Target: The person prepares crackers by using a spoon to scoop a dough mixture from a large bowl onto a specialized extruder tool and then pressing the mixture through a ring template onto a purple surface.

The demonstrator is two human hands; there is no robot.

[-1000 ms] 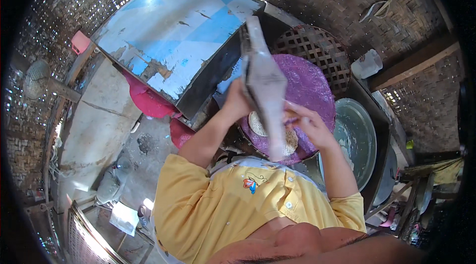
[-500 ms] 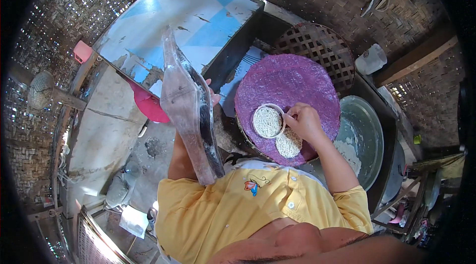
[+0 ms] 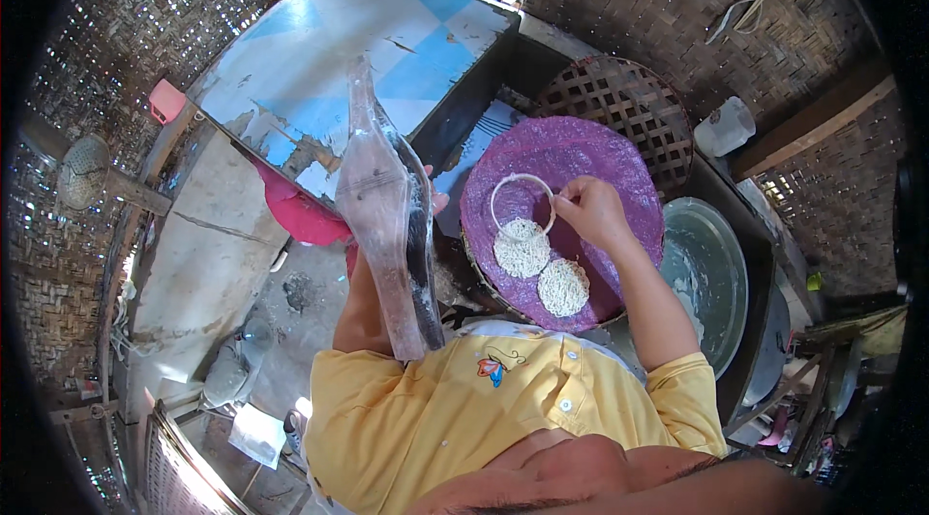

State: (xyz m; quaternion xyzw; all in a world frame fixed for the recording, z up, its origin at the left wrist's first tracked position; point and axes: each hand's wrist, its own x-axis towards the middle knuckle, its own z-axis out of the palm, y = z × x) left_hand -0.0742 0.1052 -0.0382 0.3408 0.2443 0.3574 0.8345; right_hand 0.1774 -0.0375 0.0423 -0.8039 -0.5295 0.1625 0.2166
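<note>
In the head view, a thin white ring mould (image 3: 523,205) is pinched at its right rim by the fingertips of the right hand (image 3: 592,212), which are closed on it. The ring is held over, or just on, a round purple tray (image 3: 619,166); whether it rests flat on the tray cannot be told. The ring lies to the left of the right hand's fingers, and directly above the upper noodle patty (image 3: 523,248), whose top edge appears inside the ring's lower part. A second noodle patty (image 3: 563,287) is seen just below and to the right of the first, close beside it, on the same tray.

A long flat paddle-like tool (image 3: 387,225), pale and smeared, is held up at the left, its long axis running from the upper middle of the picture down toward the yellow shirt (image 3: 464,418). The left hand (image 3: 435,197) is almost wholly hidden behind it; only fingertips show at its right edge, so its grip is judged closed on the tool but cannot be fully seen. The right hand is plainly the nearer to the ring and patties.

A grey metal basin (image 3: 711,273) lies just right of the tray.
</note>
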